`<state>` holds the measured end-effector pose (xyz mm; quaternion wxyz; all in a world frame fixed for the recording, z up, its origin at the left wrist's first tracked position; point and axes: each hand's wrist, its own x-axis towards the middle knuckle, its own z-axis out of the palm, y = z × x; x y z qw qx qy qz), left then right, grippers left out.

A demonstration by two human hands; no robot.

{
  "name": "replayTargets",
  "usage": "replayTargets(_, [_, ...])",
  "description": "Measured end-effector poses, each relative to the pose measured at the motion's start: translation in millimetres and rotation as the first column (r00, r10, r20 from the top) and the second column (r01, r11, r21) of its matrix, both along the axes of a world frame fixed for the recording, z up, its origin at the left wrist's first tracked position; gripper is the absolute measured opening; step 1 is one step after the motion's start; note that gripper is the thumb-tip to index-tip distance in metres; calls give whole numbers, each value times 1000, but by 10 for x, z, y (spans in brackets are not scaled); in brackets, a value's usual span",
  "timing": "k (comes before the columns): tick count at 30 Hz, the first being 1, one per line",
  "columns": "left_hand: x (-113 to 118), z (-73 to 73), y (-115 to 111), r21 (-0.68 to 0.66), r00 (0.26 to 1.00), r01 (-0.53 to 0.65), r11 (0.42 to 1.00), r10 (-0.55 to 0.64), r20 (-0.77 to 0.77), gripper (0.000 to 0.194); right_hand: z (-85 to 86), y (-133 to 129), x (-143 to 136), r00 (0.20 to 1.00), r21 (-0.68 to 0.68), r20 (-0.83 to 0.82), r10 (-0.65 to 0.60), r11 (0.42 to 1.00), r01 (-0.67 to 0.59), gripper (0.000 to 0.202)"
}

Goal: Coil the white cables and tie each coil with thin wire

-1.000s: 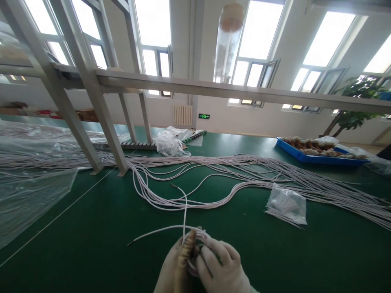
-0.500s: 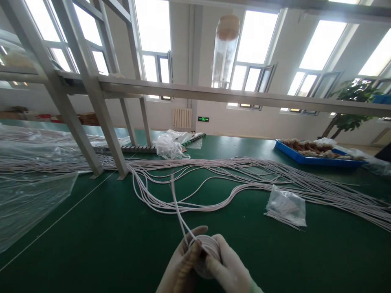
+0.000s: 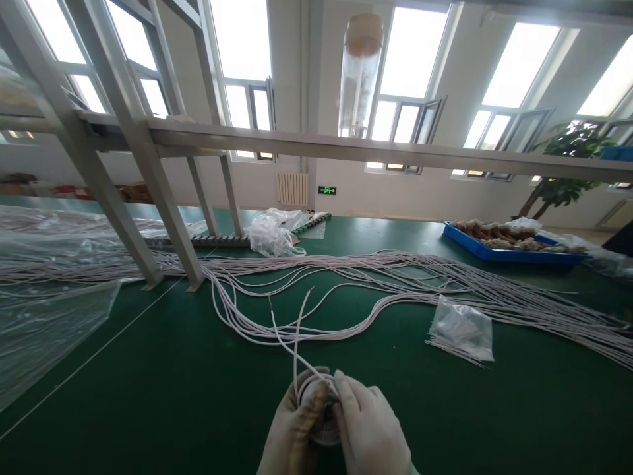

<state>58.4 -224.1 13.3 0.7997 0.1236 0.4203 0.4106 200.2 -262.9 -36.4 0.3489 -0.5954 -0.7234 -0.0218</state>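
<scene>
At six o'clock, the left hand point(image 3: 293, 425) and right hand point(image 3: 373, 419) are together clamping a white cable coil point(image 3: 325, 436), apparently neatening it, the next move calling for a steady pinch as loose ends point(image 3: 297, 326) are pointing toward twelve.

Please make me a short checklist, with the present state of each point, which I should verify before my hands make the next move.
1. Coil of white cable supported: ok; the left hand grips it and the right hand is on it too.
2. Both cable ends outside the hands: ok; they stick out beyond the fingers.
3. Ends lying without crossing: not ok; they cross in this view.
4. Coil fastened with a tie: cannot tell; the fingers hide much of it.
5. Ends not touching the cable bundle behind: cannot tell; they overlap part of it in the picture.
6. Plastic bag away from the hands: ok; it lies off to the right.
</scene>
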Motion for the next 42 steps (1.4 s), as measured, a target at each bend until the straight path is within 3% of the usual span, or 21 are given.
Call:
replayTargets(4, [-5,0,-25,32,1000,18,999,-18,-4,63,3,1,-27,1000,-30,-24,-5,1000,5,39])
replayTargets(10, [-43,36,-56,81,999,22,996,-25,41,60,-88,6,-132,947,-184,-315,-65,983,7,33])
replayTargets(12, [-57,68,-45,48,999,37,998,-38,5,61,-184,43,-157,963,-131,-247,-105,989,74,33])
replayTargets(14, [-75,107,-38,19,998,61,998,-60,-32,65,-269,79,-166,985,9,-112,-129,991,131,34])
replayTargets(16, [-97,140,-44,24,994,103,994,-102,-49,69,-295,79,-168,991,95,-53,-121,988,126,35])
replayTargets(19, [-129,153,-63,93,990,139,986,-138,-22,64,-208,-3,-176,977,-70,-200,-69,996,56,32])
replayTargets(22, [-129,118,-63,111,985,169,979,-163,-59,57,-102,-89,-180,899,-259,-433,-69,965,-50,30])
replayTargets(24, [-105,82,-54,122,976,181,976,-163,-145,54,-89,-94,-169,884,-254,-454,-109,967,-11,31])
replayTargets(28, [-48,43,-64,177,964,132,975,-84,-252,52,-124,-36,-174,931,-189,-342,-131,980,69,39])
replayTargets(31, [-43,66,-98,211,985,71,975,-35,-168,49,-52,-38,-247,851,-227,-516,-102,974,-21,42])
replayTargets(35, [-73,94,-112,236,992,85,968,-59,-115,51,136,-60,-278,612,-265,-788,-67,934,-239,45])
replayTargets(37, [-84,77,-99,197,992,100,975,-83,-92,57,200,-44,-228,539,-264,-841,-40,901,-345,46])
replayTargets(39, [-86,44,-78,191,992,121,974,-113,-54,55,222,-29,-181,529,-271,-848,-24,878,-394,44])
replayTargets(42, [-81,-2,-54,239,992,126,963,-129,-3,39,189,-52,-198,598,-313,-798,-75,900,-305,42])
